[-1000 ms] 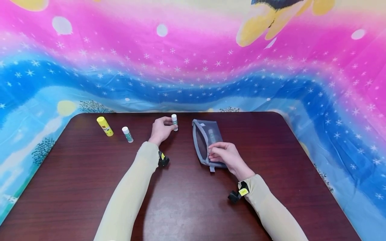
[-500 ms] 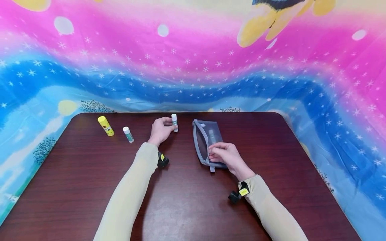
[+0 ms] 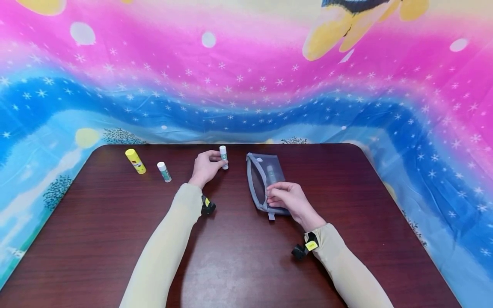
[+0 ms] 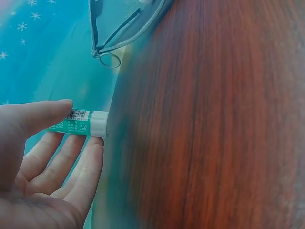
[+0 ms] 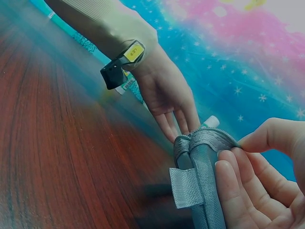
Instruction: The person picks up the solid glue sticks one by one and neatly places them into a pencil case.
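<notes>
Between thumb and fingers, my left hand (image 3: 206, 166) pinches a white-capped green glue stick (image 3: 224, 157) that stands upright near the table's back edge. The left wrist view shows the glue stick's barcode label (image 4: 77, 115) beneath the thumb. To the right lies a grey see-through zipper pouch (image 3: 276, 160), its mouth gaping toward the left. My right hand (image 3: 289, 200) pinches the zipper edge (image 5: 217, 138) at the pouch's near end. Through the mesh another glue stick (image 3: 271, 173) shows faintly inside the pouch.
On the left of the dark wooden table (image 3: 231, 256) stand a yellow glue stick (image 3: 136, 161) and a smaller white-capped green glue stick (image 3: 164, 172). A colourful printed cloth (image 3: 246, 85) hangs behind the table and along its sides.
Almost nothing differs. Both hands keep their hold on the glue stick and the pouch edge; the left hand's glue stick has shifted only very slightly toward me.
</notes>
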{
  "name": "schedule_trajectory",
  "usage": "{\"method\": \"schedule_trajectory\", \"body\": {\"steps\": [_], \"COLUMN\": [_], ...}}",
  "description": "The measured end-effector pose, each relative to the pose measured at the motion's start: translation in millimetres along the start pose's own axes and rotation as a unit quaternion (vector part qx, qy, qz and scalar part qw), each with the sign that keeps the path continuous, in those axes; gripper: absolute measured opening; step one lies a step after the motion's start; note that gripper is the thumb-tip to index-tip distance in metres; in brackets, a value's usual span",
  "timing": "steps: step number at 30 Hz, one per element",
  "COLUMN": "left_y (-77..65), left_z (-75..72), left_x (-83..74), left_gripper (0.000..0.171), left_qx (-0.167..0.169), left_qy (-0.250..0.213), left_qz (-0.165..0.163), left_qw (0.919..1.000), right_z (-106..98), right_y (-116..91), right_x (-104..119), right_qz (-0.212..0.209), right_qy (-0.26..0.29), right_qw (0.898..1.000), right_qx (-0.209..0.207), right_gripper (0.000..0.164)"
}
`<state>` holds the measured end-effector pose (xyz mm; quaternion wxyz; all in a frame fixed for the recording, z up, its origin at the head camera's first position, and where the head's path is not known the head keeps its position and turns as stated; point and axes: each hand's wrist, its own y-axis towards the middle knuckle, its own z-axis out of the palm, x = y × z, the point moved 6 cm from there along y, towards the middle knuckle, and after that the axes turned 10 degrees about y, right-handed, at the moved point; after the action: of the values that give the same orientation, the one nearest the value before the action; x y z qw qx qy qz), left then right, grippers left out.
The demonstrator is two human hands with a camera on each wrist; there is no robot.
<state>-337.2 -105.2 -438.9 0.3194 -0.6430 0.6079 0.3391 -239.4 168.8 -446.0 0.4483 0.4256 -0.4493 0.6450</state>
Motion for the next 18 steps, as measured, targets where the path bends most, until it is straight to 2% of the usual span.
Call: {"method": "schedule_trajectory", "body": {"steps": [18], "left_y": [-7.2], "left_z": [-0.3], "left_x": [1.4], "left_gripper": [0.033], "left_qx": [0.010], "left_qy": [-0.013], "left_qz": [0.000], "left_qw": [0.9999], "right_z": [0.0], "right_y": [0.0], "right_x": [-1.0], "right_qz": [0.001], "right_qy": [-0.003], "right_qw": [1.000], "right_qx": [-0.002], "right_gripper": [0.018]}}
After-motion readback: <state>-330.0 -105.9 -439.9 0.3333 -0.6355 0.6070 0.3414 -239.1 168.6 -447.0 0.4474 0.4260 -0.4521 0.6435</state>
